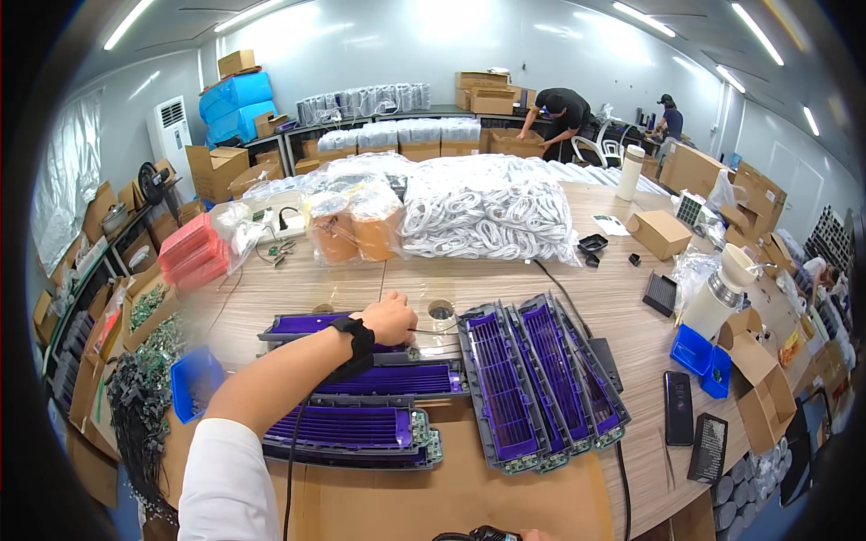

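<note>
- Big round wooden bench (631, 307) fills most of the view, cluttered pretty much all over.
- At the back of it sits a huge heap of bagged white cables (492, 212), with a bag of brown tape rolls (354, 225) just to its left.
- Front and centre: purple slatted panels. One fanned stack of panels (532, 379) lies right of middle, and another pile of panels (361, 415) lies stacked flat on the left side.
- A blue bin (194, 383) sits at the bench's left edge, near the flat pile.
- The left hand (390, 317) reaches out over the farthest panel of the left pile, wearing a black wrist strap (356, 347). Its fingers are curled down on the panel's far edge, though I can't tell if they're really gripping it.
- The right hand (532, 536) barely pokes in at the bottom edge, so its fingers can't be made out.
- A small round hole (441, 311) in the bench sits just right of the left hand.
</note>
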The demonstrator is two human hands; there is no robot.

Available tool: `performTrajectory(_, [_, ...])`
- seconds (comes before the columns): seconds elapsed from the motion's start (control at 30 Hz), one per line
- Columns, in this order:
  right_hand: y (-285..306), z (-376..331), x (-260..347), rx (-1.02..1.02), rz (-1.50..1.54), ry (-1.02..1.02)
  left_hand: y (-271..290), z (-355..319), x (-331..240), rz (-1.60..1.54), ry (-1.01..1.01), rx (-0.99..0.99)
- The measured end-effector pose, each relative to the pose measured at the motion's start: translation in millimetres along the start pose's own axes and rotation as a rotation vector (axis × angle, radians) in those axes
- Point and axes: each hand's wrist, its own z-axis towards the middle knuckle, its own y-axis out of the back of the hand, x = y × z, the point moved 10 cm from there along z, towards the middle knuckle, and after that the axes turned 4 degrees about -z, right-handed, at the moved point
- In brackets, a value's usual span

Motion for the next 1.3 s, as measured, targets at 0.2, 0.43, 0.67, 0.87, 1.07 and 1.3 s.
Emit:
performTrajectory(0.2, [-9, -1, -5, 0.049, 0.035, -0.020, 56, 6, 11, -0.040, 0.115, -0.177])
performTrajectory(0.43, [-5, -1, -7, 0.030, 0.047, -0.025, 89, -34, -35, -0.324, 0.154, 0.140])
performTrajectory(0.67, [-3, -2, -4, 0.014, 0.026, -0.017, 31, -52, -95, -1.206, 0.270, 0.291])
performTrajectory(0.87, [-2, -2, -2, -0.002, 0.029, -0.007, -12, -38, -142, -1.242, 0.315, 0.241])
performTrajectory(1.07, [2, -3, -1, -0.022, 0.027, -0.007, -7, -30, -167, -0.764, 0.195, 0.213])
performTrajectory(1.3, [-2, -4, -1, -0.005, 0.007, -0.018, 2, -38, -185, -0.345, -0.057, -0.018])
